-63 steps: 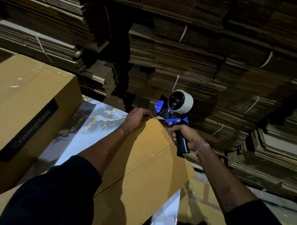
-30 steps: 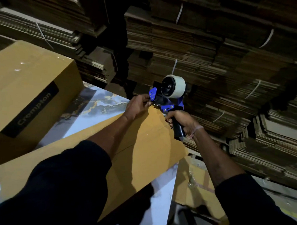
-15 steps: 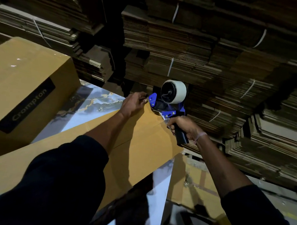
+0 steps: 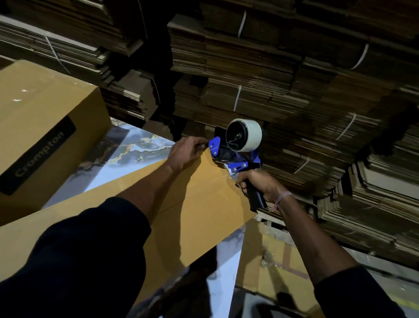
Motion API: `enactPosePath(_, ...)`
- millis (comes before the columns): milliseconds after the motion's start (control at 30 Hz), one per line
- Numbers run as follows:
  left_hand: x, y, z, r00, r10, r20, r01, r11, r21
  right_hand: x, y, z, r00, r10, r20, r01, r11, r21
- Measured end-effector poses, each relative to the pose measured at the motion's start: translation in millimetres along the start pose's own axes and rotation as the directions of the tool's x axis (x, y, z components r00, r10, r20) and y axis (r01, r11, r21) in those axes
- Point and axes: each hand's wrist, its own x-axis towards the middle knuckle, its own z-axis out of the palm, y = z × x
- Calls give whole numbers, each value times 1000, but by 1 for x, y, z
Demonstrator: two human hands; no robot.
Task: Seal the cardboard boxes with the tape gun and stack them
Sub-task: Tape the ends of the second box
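Observation:
A long brown cardboard box lies on the marble-patterned table, its two top flaps meeting along a centre seam. My right hand grips the black handle of a blue tape gun with a white tape roll; its blade end rests on the box's far end at the seam. My left hand presses on the far corner of the box, fingertips by the gun's front. A second box with a black "Crompton" label stands at the left.
Tall bundles of flattened cardboard, tied with white straps, fill the whole background. The marble-patterned table shows between the two boxes. A flat piece of cardboard with tape scraps lies on the floor at the lower right.
The tape gun and both hands stay at the box's far end; the gun has tilted slightly. The view has shifted, so the Crompton box sits a little higher and further left in frame.

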Motion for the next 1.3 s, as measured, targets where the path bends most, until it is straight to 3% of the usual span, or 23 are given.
enactPosePath(300, 1, -4, 0, 999, 23, 24, -23, 1000, -17, -27, 27, -20, 999, 53, -2, -53, 999, -5)
enactPosePath(633, 2, -4, -1, 999, -10, 32, 9, 999, 47, -30, 46, -18, 999, -3, 53, 2, 1000, 20)
enactPosePath(833, 0, -9, -6, 1000, 7, 21, -9, 994, 106, -19, 47, -13, 990, 110, 89, -120, 986, 117)
enactPosePath(1033, -9, -24, -25, 1000, -8, 5, 7, 997, 81, -10, 40, 3, 984, 101, 144, -116, 988, 100)
enactPosePath(1200, -17, -23, -30, 1000, 27, 7, -27, 989, 145, -7, 44, 6, 985, 102, 139, -114, 990, 79)
enactPosePath(1300, -27, -16, -31, 991, 137, -2, -134, 976, 171, -6, 47, 6, 987, 101, 126, -112, 990, 84)
